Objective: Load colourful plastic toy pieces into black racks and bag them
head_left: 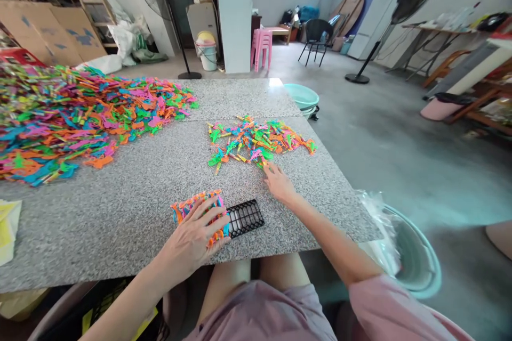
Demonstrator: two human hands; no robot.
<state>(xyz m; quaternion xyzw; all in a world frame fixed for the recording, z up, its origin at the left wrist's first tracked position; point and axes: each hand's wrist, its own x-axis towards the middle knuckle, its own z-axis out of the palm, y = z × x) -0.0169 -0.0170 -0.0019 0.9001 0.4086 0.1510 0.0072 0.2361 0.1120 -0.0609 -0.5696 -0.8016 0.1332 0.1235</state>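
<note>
A black grid rack (247,218) lies on the table's near part, its left portion packed with small colourful plastic pieces (186,208) standing close together. My left hand (194,232) is laid across that packed portion, thumb along the near side and fingers over the top, gripping the rack. The right portion shows bare cells. At the near edge of a small heap of loose toy-like plastic pieces (256,138), my right hand (279,184) reaches in with fingers extended and a little apart. Its fingertips touch or nearly touch the pink and green pieces there; nothing shows held.
A large pile of similar pieces (80,117) covers the left of the speckled stone table (132,213). Yellow-and-white paper (10,229) lies at the left edge. A teal tub (424,256) with clear plastic bags stands beside the right edge, and another basin (302,97) beyond it.
</note>
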